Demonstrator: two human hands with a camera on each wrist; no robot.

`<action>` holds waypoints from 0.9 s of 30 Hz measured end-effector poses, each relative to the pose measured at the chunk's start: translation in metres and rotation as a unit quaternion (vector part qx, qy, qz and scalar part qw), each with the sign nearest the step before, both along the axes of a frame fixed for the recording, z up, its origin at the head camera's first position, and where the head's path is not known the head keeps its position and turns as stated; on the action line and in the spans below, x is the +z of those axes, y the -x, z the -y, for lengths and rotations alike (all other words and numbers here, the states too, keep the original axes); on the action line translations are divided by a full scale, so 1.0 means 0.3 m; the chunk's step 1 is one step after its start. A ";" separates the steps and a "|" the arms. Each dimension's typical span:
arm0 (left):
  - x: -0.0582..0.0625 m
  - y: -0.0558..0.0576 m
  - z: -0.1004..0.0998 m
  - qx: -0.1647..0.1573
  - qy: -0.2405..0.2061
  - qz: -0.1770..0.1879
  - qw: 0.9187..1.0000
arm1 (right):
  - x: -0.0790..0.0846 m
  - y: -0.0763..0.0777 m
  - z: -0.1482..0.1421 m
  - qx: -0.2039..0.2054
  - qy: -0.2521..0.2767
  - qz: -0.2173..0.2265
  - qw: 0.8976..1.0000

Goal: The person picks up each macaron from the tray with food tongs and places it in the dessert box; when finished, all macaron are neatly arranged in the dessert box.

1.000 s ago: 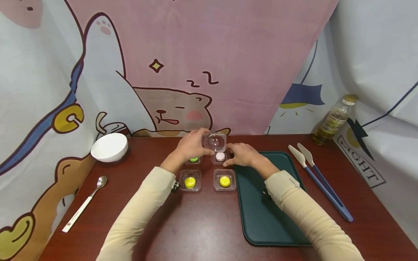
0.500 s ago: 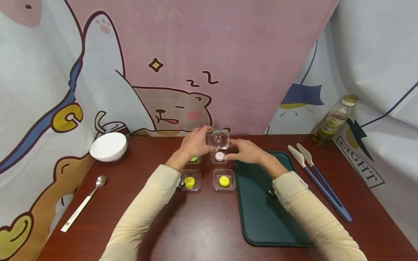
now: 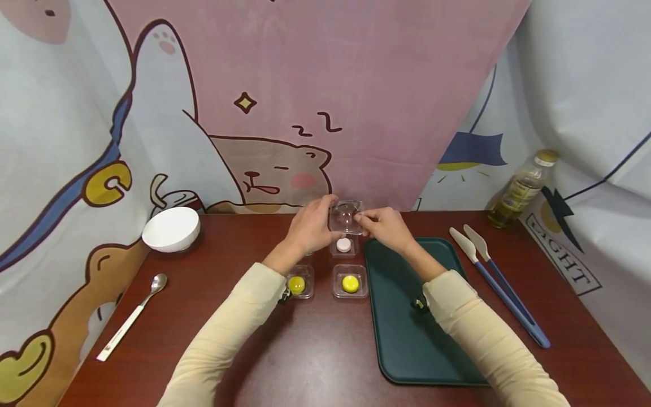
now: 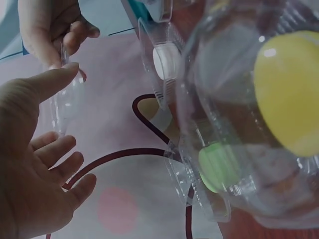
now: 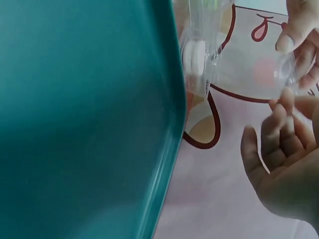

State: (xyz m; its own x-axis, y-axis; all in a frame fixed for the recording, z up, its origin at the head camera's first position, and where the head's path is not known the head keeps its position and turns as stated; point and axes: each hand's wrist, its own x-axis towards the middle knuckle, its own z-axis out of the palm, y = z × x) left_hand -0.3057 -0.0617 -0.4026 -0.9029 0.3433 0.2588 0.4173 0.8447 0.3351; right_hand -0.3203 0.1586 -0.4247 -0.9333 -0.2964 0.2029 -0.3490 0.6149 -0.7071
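Observation:
A clear plastic lid point(image 3: 344, 218) with a domed middle is held up between both hands. My left hand point(image 3: 311, 226) grips its left edge with thumb and index finger, the other fingers spread loosely in the left wrist view. My right hand point(image 3: 387, 227) pinches its right edge. Below the lid, a clear square box point(image 3: 334, 250) holds a pale pink macaron-like round point(image 3: 343, 245). Nearer are two clear boxes with yellow rounds, one at right point(image 3: 350, 284) and one at left point(image 3: 296, 285). A green round point(image 4: 218, 167) in its box shows in the left wrist view, hidden behind my left hand in the head view.
A dark green tray point(image 3: 407, 333) lies under my right forearm. Blue-handled tongs point(image 3: 508, 294) and an oil bottle point(image 3: 519, 189) are at right. A white bowl point(image 3: 171, 229) and a spoon point(image 3: 133, 316) are at left. A printed cloth point(image 3: 396, 113) hangs behind the table.
The lid has moved up and slightly right with my left hand. My right hand has gone from spread fingers beside the box to pinching the lid's right edge.

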 end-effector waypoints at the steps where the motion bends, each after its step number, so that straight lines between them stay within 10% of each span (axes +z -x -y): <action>1: -0.003 -0.003 -0.002 -0.003 -0.005 -0.004 1.000 | 0.001 -0.003 0.002 -0.008 0.004 -0.002 1.000; 8: 0.000 -0.026 0.014 -0.035 -0.129 0.069 0.989 | 0.013 -0.022 0.004 -0.052 0.009 -0.039 0.998; 21: 0.035 -0.030 0.037 0.000 -0.308 0.317 0.897 | 0.006 -0.035 0.019 -0.085 -0.055 -0.313 0.944; 27: 0.031 -0.026 0.041 -0.022 -0.294 0.327 0.898 | -0.003 -0.041 0.016 -0.075 -0.057 -0.379 0.921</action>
